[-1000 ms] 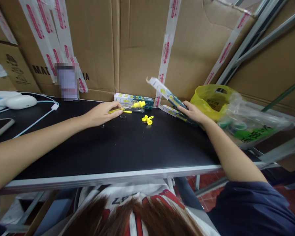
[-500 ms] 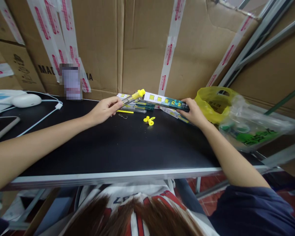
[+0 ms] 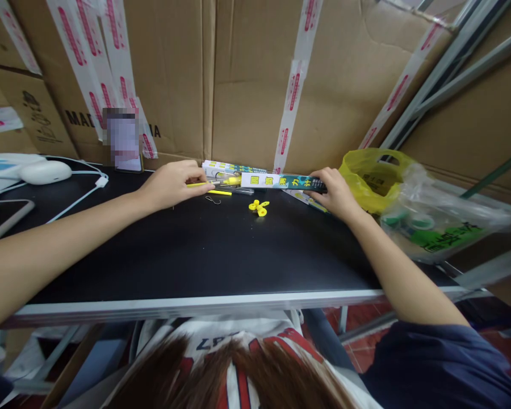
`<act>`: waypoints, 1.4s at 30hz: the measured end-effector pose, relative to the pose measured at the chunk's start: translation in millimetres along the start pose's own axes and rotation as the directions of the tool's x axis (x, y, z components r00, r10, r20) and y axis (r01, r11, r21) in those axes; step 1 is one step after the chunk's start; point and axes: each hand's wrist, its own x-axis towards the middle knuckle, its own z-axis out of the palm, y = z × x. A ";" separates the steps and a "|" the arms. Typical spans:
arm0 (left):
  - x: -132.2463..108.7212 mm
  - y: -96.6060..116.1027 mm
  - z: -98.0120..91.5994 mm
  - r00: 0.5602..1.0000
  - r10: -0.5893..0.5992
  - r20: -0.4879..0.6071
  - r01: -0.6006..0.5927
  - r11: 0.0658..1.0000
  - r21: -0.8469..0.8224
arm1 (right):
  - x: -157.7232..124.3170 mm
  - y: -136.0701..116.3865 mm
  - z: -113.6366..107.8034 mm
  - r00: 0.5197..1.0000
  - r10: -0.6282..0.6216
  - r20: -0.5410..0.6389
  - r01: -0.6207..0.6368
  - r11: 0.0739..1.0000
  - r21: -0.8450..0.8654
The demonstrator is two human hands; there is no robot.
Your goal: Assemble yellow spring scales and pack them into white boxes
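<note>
My left hand (image 3: 174,183) pinches a tubular spring scale (image 3: 230,181), a clear tube with yellow ends. Its far end meets the left end of a narrow printed box (image 3: 276,181); how far inside it reaches, I cannot tell. My right hand (image 3: 335,194) is closed around the other end of that box, holding it level just above the black table. Below the box lie small yellow plastic pieces (image 3: 259,208). A thin wire hook (image 3: 213,200) and a yellow rod (image 3: 220,193) rest near my left fingers.
More printed boxes (image 3: 221,166) lie behind, against large cardboard cartons (image 3: 247,102). A yellow plastic bag (image 3: 353,176) and a clear bag with tape rolls (image 3: 434,227) sit at right. On the left are a phone (image 3: 125,142), a white device (image 3: 46,172) with cables and a tablet (image 3: 8,218).
My left hand has turned the spring scale from a tilt to nearly level and brought its yellow end to the box's end. The box has levelled slightly in my right hand.
</note>
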 end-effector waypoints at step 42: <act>0.1 14.9 26.6 0.970 -0.230 0.075 0.219 0.703 -0.676 | -4.7 -37.2 20.9 0.984 0.002 0.178 -0.039 0.978 0.204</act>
